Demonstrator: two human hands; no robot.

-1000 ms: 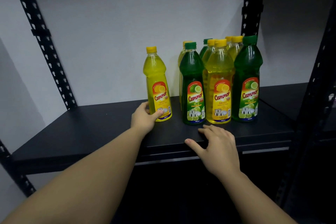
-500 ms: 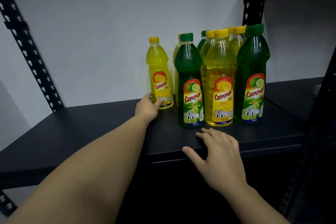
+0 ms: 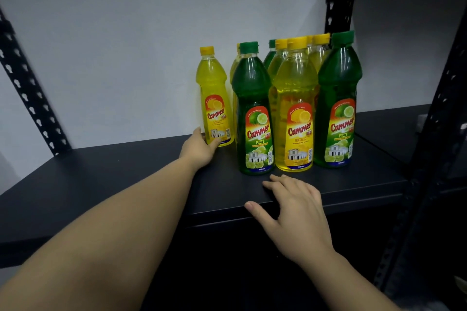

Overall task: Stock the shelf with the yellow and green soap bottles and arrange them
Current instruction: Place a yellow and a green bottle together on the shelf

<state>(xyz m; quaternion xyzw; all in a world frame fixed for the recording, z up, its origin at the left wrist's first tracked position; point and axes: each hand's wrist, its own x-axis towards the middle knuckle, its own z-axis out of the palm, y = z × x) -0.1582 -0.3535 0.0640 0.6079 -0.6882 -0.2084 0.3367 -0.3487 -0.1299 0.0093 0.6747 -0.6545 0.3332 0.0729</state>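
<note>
Gripping the base of the lone yellow bottle [image 3: 215, 98] with the left hand [image 3: 199, 148], upright at the back of the black shelf [image 3: 126, 184], just left of the bottle cluster [image 3: 295, 103]. Resting the right hand [image 3: 294, 207] on the shelf's front edge, fingers relaxed and spread, holding nothing, just before the front green bottle [image 3: 252, 113] and front yellow bottle [image 3: 297, 108]

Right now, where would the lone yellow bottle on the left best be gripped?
Probably low on its body, from its open left side. The yellow bottle stands upright with the green bottle close on its right; the left hand already holds its base there.
</note>
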